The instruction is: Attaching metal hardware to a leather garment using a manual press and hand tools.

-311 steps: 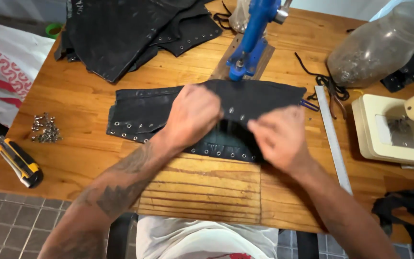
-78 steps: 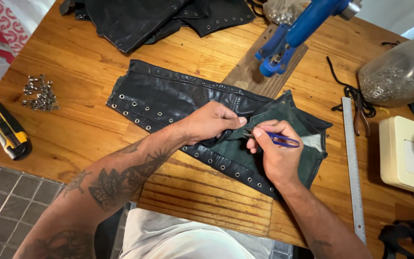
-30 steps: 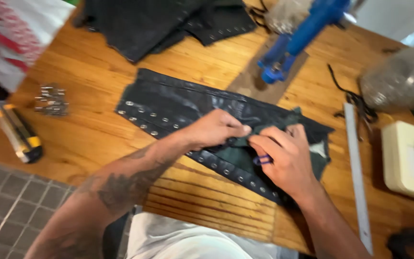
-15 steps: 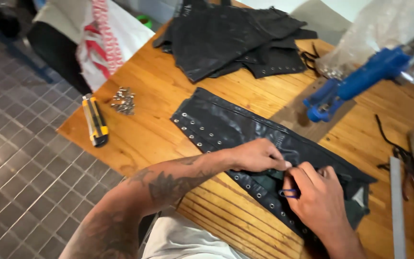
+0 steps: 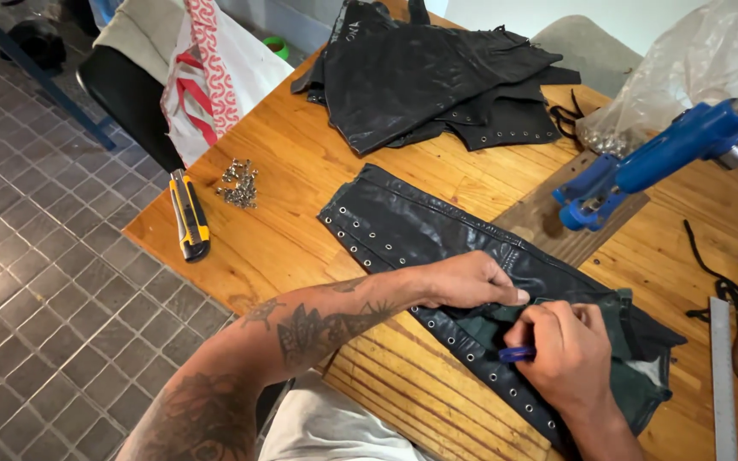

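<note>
A black leather piece [image 5: 420, 226] with rows of metal eyelets lies across the wooden table [image 5: 301, 154]. Its right end is folded back, showing dark green lining [image 5: 642, 376]. My left hand [image 5: 470, 282] presses flat on the leather near the fold, fingers together. My right hand [image 5: 567, 354] is closed around a blue pen [image 5: 516, 353], its tip down at the leather just below my left fingertips.
A pile of black leather pieces [image 5: 437, 77] lies at the back. A blue hand press [image 5: 642, 166] stands on a wooden board to the right. A yellow utility knife [image 5: 190, 215] and loose metal eyelets [image 5: 238, 183] sit near the left edge. A steel ruler [image 5: 722, 376] and pliers lie far right.
The view has swung left and tilted, now showing the floor and a chair. My hands stay on the leather, the right one still working the pen near the fold.
</note>
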